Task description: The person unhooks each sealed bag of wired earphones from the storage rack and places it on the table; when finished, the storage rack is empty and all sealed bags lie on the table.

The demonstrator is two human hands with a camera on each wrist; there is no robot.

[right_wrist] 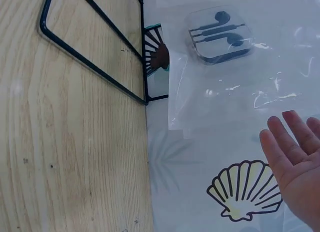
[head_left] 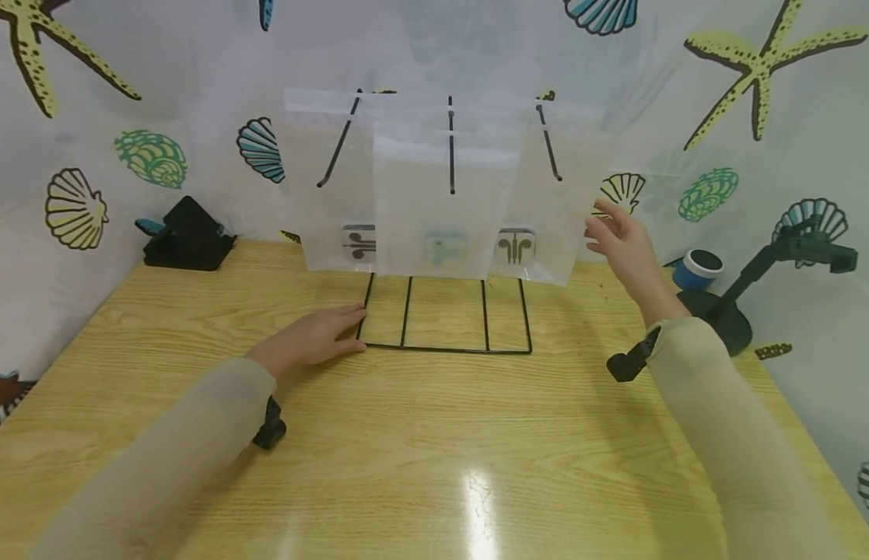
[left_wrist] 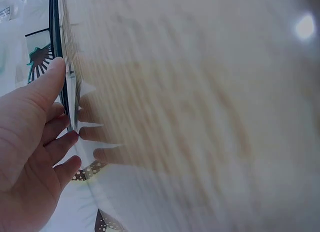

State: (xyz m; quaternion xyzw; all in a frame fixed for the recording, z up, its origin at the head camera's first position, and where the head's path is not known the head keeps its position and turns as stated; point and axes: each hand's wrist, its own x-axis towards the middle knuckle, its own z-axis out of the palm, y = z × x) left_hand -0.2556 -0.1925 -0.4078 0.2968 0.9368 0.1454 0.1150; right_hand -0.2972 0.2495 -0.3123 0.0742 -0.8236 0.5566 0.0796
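Note:
A black wire rack (head_left: 444, 349) stands on the table, with three prongs holding clear plastic bags. The left bag (head_left: 329, 214) and right bag (head_left: 556, 210) each contain earphones in a clear case (right_wrist: 220, 36); the middle bag (head_left: 441, 206) has a blurred teal item (head_left: 446, 247). My left hand (head_left: 311, 336) rests at the left side of the rack's base, thumb and fingers extended and touching the wire. Beside the right bag, my right hand (head_left: 626, 253) is raised with loosely bent fingers, apart from the bag and holding nothing.
At the back left sits a black stand-like object (head_left: 189, 237). A blue and white round container (head_left: 698, 270) and a black stand with a jointed arm (head_left: 749, 276) are at the right. A shell-patterned sheet (head_left: 217, 62) surrounds the wooden table (head_left: 378, 451).

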